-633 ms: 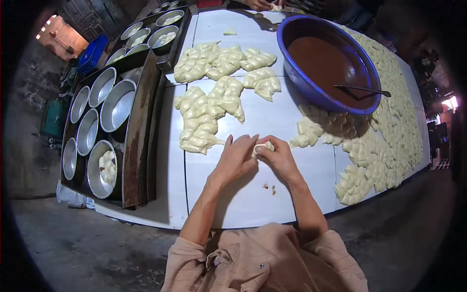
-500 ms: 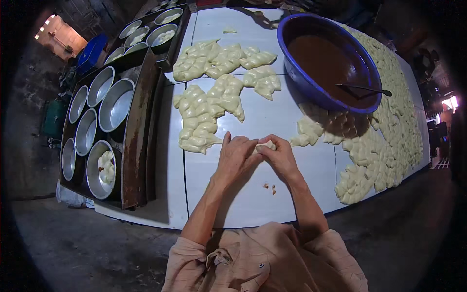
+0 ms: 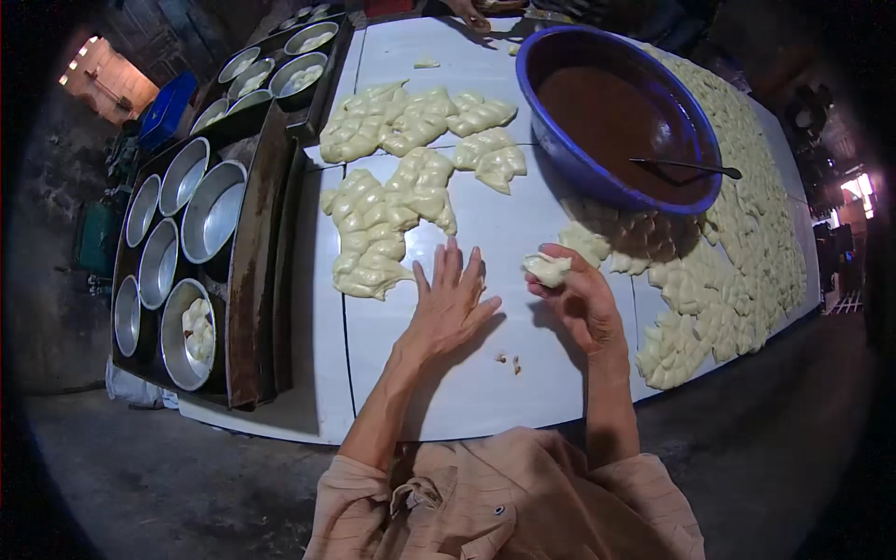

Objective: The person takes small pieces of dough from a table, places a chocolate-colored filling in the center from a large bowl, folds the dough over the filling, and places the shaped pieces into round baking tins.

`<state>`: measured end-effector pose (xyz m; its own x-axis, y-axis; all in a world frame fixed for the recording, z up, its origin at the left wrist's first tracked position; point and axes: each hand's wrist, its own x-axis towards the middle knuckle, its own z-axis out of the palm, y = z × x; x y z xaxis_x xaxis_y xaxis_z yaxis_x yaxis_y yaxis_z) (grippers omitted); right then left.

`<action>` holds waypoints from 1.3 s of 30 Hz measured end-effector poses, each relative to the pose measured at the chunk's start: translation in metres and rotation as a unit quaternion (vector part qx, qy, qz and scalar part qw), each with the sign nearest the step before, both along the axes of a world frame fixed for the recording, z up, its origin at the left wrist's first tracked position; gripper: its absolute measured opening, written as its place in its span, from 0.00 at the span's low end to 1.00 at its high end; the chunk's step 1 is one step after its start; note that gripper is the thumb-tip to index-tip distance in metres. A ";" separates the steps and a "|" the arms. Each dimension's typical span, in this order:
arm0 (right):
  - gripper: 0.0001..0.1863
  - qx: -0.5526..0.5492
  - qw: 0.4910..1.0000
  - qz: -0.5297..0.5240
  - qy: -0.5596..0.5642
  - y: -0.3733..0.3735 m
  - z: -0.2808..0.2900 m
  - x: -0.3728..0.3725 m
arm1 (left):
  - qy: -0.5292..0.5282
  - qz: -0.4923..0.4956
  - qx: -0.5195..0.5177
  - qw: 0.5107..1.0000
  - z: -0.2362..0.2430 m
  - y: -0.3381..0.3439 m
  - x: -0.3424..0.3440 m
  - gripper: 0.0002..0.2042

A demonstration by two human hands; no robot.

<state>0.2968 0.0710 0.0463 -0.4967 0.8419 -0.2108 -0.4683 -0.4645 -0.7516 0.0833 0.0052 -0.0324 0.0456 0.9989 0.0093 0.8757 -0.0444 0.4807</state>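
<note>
A small pale lump of dough point(image 3: 548, 269) is pinched between the thumb and fingers of my right hand point(image 3: 590, 308), raised above the white table point(image 3: 467, 401). My left hand point(image 3: 450, 303) is spread with its fingers apart, palm down over the tabletop, and holds nothing. Its fingertips lie just right of a lumpy sheet of dough pieces point(image 3: 369, 233). More dough clumps point(image 3: 411, 121) lie farther back. A few small brown bits point(image 3: 509, 362) sit on the table between my forearms.
A big purple-blue basin point(image 3: 543, 126) of brown liquid point(image 3: 607, 117), with a dark-handled utensil point(image 3: 686, 168) in it, stands at back right. Many dough pieces point(image 3: 719, 308) cover the right side. Round metal pans point(image 3: 213, 213) fill dark trays point(image 3: 252, 308) at left. Another person's hand point(image 3: 469, 14) shows at the far edge.
My hands have parted. The right has moved right with the dough lump and turned it up; the left has let go and spread its fingers. Another person's hand has shifted back at the far edge.
</note>
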 end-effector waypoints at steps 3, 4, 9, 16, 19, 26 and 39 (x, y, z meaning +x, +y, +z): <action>0.23 -0.078 0.994 -0.003 -0.070 -0.005 -0.006 -0.005 | -0.062 -0.004 0.045 0.997 0.042 0.002 0.012 0.42; 0.23 -0.080 0.994 0.016 -0.072 -0.010 -0.002 -0.005 | -0.125 -0.011 0.032 0.992 0.059 0.004 0.015 0.42; 0.16 -0.003 0.988 0.028 -0.149 -0.021 -0.019 -0.014 | -0.480 0.134 -0.170 0.850 0.083 0.005 0.027 0.16; 0.13 0.148 0.953 -0.035 -0.263 -0.024 -0.031 -0.009 | -0.658 0.157 -0.096 0.730 0.056 -0.005 0.044 0.15; 0.13 0.139 0.958 -0.029 -0.250 -0.021 -0.025 -0.011 | -0.613 0.154 -0.106 0.768 0.060 0.000 0.045 0.16; 0.13 0.105 0.978 -0.056 -0.173 -0.016 -0.020 -0.005 | -0.614 0.161 -0.089 0.768 0.049 0.003 0.056 0.25; 0.11 -0.099 0.991 -0.074 0.056 -0.047 0.006 -0.012 | -0.740 0.090 0.098 0.660 0.041 -0.019 0.123 0.44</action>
